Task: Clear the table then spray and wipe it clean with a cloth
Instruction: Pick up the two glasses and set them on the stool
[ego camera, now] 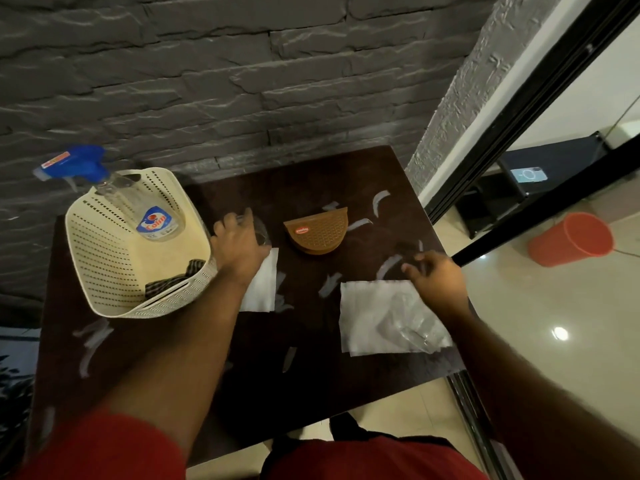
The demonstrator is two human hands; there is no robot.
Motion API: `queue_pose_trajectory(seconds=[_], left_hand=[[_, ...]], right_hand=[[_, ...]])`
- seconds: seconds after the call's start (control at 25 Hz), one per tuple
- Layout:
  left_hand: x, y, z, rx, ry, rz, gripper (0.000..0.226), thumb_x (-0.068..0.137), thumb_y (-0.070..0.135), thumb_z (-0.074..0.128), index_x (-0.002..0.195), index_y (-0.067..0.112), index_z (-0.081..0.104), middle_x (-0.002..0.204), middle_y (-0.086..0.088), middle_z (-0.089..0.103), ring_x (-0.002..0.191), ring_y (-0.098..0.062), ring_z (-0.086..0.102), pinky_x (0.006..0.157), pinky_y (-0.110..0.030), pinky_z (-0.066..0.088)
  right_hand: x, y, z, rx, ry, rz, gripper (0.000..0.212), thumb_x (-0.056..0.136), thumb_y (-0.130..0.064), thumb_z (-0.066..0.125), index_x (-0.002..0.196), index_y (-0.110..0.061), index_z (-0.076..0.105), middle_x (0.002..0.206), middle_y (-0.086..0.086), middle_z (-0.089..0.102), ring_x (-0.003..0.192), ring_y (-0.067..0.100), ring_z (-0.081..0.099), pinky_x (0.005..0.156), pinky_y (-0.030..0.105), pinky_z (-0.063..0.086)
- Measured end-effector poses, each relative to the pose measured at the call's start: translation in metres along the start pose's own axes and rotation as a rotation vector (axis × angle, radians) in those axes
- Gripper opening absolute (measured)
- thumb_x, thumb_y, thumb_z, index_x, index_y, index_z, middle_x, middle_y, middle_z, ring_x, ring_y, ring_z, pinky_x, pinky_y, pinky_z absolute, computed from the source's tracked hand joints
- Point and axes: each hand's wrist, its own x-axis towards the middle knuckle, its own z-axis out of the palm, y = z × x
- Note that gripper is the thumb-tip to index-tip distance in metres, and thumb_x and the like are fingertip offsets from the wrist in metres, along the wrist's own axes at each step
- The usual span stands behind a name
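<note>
Cream perforated basket (pixel 114 268), blue-topped spray bottle (pixel 86 168), brown woven-pattern holder (pixel 320 230), possibly checked dark cloth (pixel 169 284)

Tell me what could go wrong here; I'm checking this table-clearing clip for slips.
The left hand is at a clear glass that is hard to see on the dark table; it could tip. The right hand reaches over a tissue with clear plastic on it near the table's edge; it could slide onto the floor. The spray bottle leans in the basket, which a bump might upset.

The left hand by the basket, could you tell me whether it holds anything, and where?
The left hand grips what looks like a clear glass around its side; blur hides more.
</note>
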Motion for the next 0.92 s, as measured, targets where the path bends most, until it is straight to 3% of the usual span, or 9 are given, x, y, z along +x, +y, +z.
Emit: queue_pose_trajectory(seconds=[0.12,0.28,0.4,0.52,0.6,0.68,0.8,0.92], left_hand=[[-0.044,0.017,0.005,-0.113,-0.052,0.040,0.088,0.070,0.051,0.073,0.143,0.018,0.038,0.133,-0.015,0.046,0.114,-0.036,0.046,0.088,-0.045,0.044],[-0.088,0.040,0.011,-0.162,-0.234,0.027,0.091,0.073,0.055,0.070,0.147,0.022,0.029,0.142,-0.010,0.037,0.126,-0.030,0.037,0.095,-0.041,0.042],[-0.105,0.048,0.018,-0.116,-0.279,0.046,0.093,0.075,0.057,0.069,0.149,0.023,0.025,0.145,-0.008,0.034,0.129,-0.027,0.035,0.096,-0.039,0.041],[-0.107,0.052,0.020,-0.077,-0.246,0.065,0.093,0.073,0.058,0.070,0.148,0.024,0.026,0.144,-0.008,0.036,0.128,-0.027,0.037,0.095,-0.038,0.042],[-0.108,0.053,0.021,-0.042,-0.233,0.086,0.093,0.073,0.059,0.070,0.148,0.024,0.026,0.144,-0.008,0.036,0.128,-0.027,0.036,0.095,-0.038,0.042],[-0.110,0.054,0.023,-0.024,-0.221,0.106,0.095,0.073,0.060,0.070,0.148,0.025,0.025,0.145,-0.008,0.035,0.129,-0.026,0.035,0.096,-0.039,0.042],[-0.110,0.053,0.023,-0.061,-0.268,0.087,0.101,0.071,0.064,0.069,0.150,0.025,0.019,0.150,-0.007,0.029,0.135,-0.027,0.030,0.101,-0.041,0.039],[-0.111,0.050,0.022,-0.137,-0.315,0.034,0.110,0.068,0.065,0.072,0.152,0.024,0.012,0.155,-0.007,0.022,0.139,-0.027,0.025,0.105,-0.042,0.037]], right_hand=[[0.014,0.031,-0.026,0.028,0.051,0.213,0.038,0.087,-0.045,0.066,0.110,-0.015,0.065,0.100,0.002,0.070,0.087,0.021,0.065,0.074,0.035,0.053],[0.001,0.059,-0.034,-0.128,-0.106,0.348,0.053,0.085,-0.060,0.062,0.103,-0.011,0.066,0.087,0.005,0.070,0.075,0.020,0.065,0.063,0.030,0.050],[-0.019,0.068,-0.025,-0.113,-0.224,0.431,0.058,0.081,-0.069,0.060,0.102,-0.015,0.068,0.083,0.002,0.068,0.075,0.020,0.064,0.071,0.037,0.057],[-0.030,0.073,-0.013,0.109,-0.309,0.505,0.079,0.072,-0.078,0.061,0.122,-0.017,0.060,0.106,0.008,0.069,0.094,0.031,0.066,0.068,0.040,0.058],[-0.029,0.076,-0.004,0.214,-0.323,0.547,0.110,0.052,-0.086,0.067,0.135,-0.016,0.051,0.124,0.015,0.064,0.099,0.036,0.066,0.059,0.037,0.059],[-0.025,0.081,0.007,0.223,-0.311,0.568,0.130,0.035,-0.087,0.072,0.140,-0.016,0.042,0.129,0.016,0.060,0.099,0.036,0.067,0.063,0.043,0.062],[-0.028,0.071,0.008,0.201,-0.252,0.536,0.110,0.052,-0.072,0.079,0.139,-0.014,0.042,0.123,0.011,0.064,0.098,0.030,0.068,0.076,0.046,0.062],[-0.029,0.050,0.003,0.100,-0.169,0.313,0.096,0.067,-0.057,0.080,0.142,-0.013,0.040,0.121,0.003,0.062,0.097,0.020,0.061,0.080,0.037,0.057]])
